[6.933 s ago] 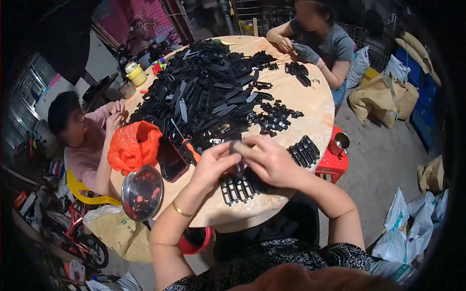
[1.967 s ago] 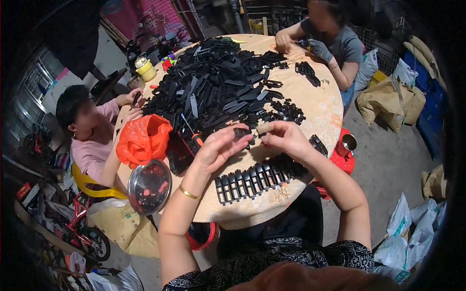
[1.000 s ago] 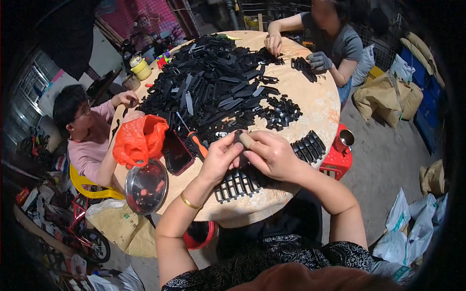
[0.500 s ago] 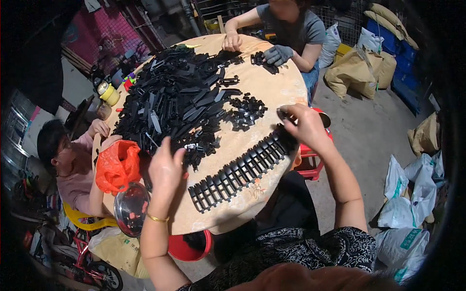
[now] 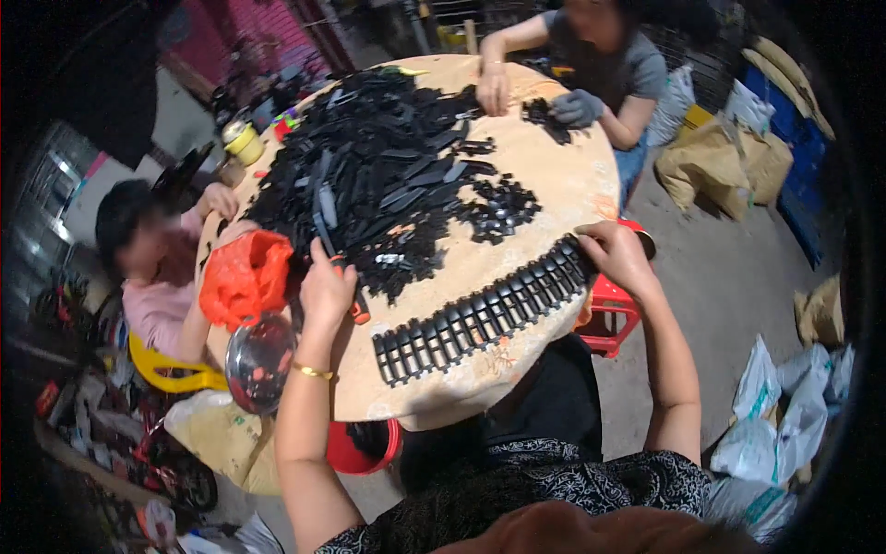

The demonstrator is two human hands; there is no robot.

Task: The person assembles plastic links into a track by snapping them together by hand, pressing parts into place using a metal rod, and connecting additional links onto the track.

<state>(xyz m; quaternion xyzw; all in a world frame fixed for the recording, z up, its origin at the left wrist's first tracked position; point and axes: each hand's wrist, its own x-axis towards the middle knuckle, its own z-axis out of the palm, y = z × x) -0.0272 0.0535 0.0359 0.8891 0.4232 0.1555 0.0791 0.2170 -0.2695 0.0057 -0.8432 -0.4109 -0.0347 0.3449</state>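
Since half a second ago both hands have barely shifted: left hand [image 5: 325, 288] stays at the near-left fringe of the black pile [image 5: 388, 175], right hand [image 5: 616, 257] stays at the far-right end of the row of black parts [image 5: 484, 309]; a second ago they were together at table centre, now well apart. Row lies on the round wooden table [image 5: 554, 185] near the person, long axis running diagonally from near-left to far-right, parts side by side and touching. Right hand fingers curl over the last pieces at the row's right end, touching them; whether it pinches one or just presses, cannot tell. Left hand is loosely curled, knuckles up, over loose black pieces and an orange-handled tool [image 5: 355, 309] just beside it; whether it's actually gripping anything, cannot tell, palm is hidden. Key relation: the row stretches between the two hands, right hand on its far end, left hand nearer the pile than the row's near-left end, which sits free just right of the wrist. Gold bangle [image 5: 312, 371] on left wrist. Orange plastic bag [image 5: 242, 277] and a steel bowl [image 5: 258, 362] at table's left edge. Red stool [image 5: 611, 314] under the right side. Another person's hands work small black bits at the far side [image 5: 494, 92]; a third person sits at left.
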